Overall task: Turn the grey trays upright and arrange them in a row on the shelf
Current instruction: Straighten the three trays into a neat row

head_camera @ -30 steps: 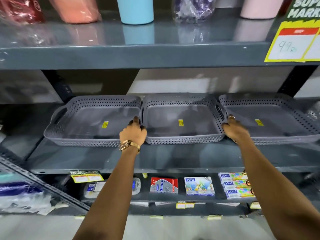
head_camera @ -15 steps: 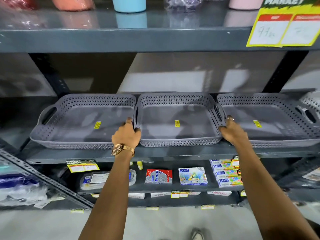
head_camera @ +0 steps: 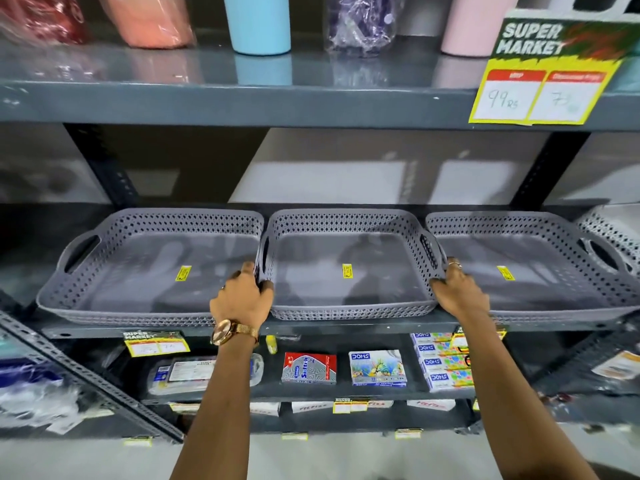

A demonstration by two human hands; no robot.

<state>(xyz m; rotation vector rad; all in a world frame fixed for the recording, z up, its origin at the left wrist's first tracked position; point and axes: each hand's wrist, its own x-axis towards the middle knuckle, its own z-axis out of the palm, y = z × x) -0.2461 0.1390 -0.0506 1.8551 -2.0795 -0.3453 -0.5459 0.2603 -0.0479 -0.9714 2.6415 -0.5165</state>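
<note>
Three grey perforated trays stand upright side by side on the dark shelf point(head_camera: 180, 330): a left tray point(head_camera: 114, 237), a middle tray point(head_camera: 349, 313) and a right tray point(head_camera: 540, 230), each with a small yellow sticker inside. My left hand point(head_camera: 242, 299), with a gold watch on the wrist, grips the left handle of the middle tray. My right hand point(head_camera: 457, 292), wearing a ring, grips its right handle. The middle tray touches both neighbours.
A shelf above point(head_camera: 242, 102) holds a blue cup point(head_camera: 258, 22), wrapped bottles and a yellow price tag point(head_camera: 533, 95). A lower shelf carries stationery boxes point(head_camera: 377, 368). A white perforated tray point(head_camera: 613, 233) shows at far right. A slanted metal bar point(head_camera: 86, 375) sits lower left.
Both hands stay on the middle tray's handles. The view has shifted slightly up and down; the trays keep their row.
</note>
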